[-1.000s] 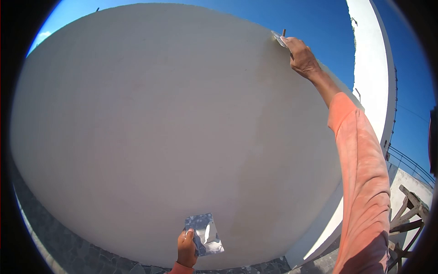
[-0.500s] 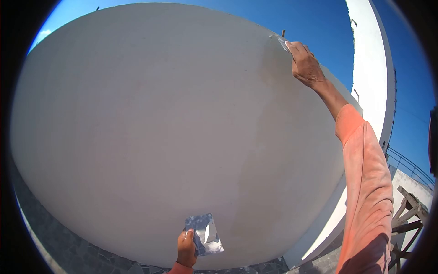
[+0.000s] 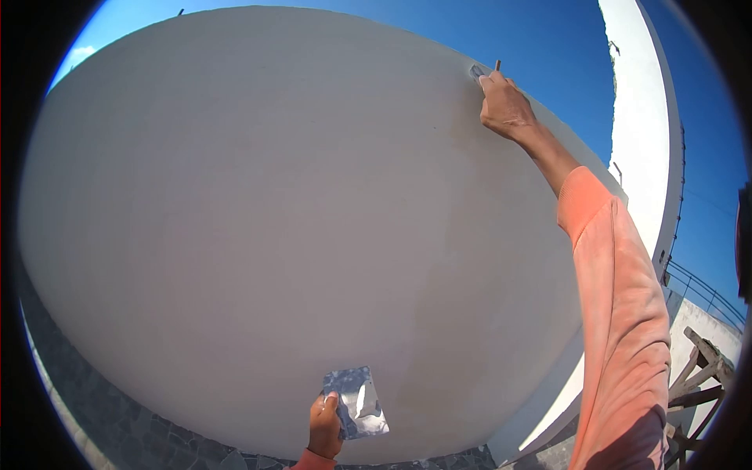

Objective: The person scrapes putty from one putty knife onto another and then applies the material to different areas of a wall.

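Note:
My right hand (image 3: pixel 505 108) reaches up to the top right edge of a pale wall (image 3: pixel 258 211). Its fingers are closed on a putty knife (image 3: pixel 475 72), whose blade lies against the wall and is mostly covered by the hand. Low in the middle, my left hand (image 3: pixel 324 427) grips a flat, shiny metal plate (image 3: pixel 343 384) by its left side, thumb on top. White putty (image 3: pixel 366 401) and bright glare are hard to tell apart on the plate. A darker, damp-looking band (image 3: pixel 446 329) runs down the wall below my right hand.
A tall white pillar (image 3: pixel 638 102) rises at the right. Below it are a metal railing (image 3: pixel 705 290) and a rough wooden trestle (image 3: pixel 709 356). Dark stone paving (image 3: pixel 168 431) runs along the wall's foot. A short peg (image 3: pixel 498 66) sticks up behind my right hand.
My right hand has moved left along the wall's top edge with the putty knife, and the peg now shows beside its fingers. My left hand holds the plate almost as before. The view shifted slightly.

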